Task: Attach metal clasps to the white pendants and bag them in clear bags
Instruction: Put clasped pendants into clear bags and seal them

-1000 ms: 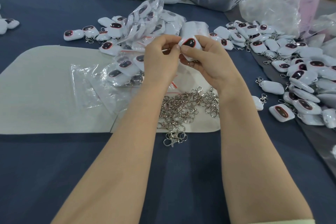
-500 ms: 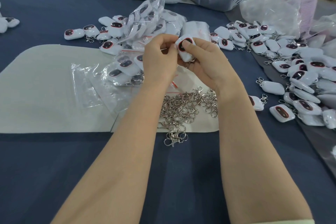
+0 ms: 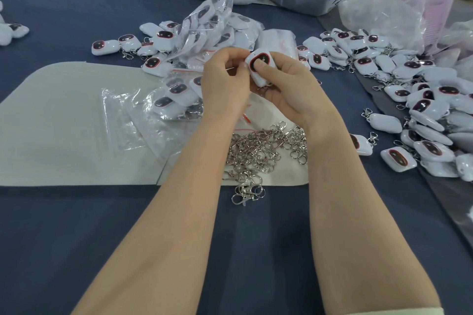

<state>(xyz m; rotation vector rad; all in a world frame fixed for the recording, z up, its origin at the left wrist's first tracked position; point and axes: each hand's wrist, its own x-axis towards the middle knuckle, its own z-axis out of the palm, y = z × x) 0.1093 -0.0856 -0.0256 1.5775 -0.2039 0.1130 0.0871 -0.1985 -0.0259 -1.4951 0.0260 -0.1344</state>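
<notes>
Both hands hold one pendant up over the table. The right hand pinches it, thumb on top. The left hand grips its edge. Clasps lie below.

The counter is dark blue, its mat cream. The pendant is white, with a dark oval ringed in red. Clasps are silver. Clear bags carry red strips. A sheet is pale pink.
</notes>
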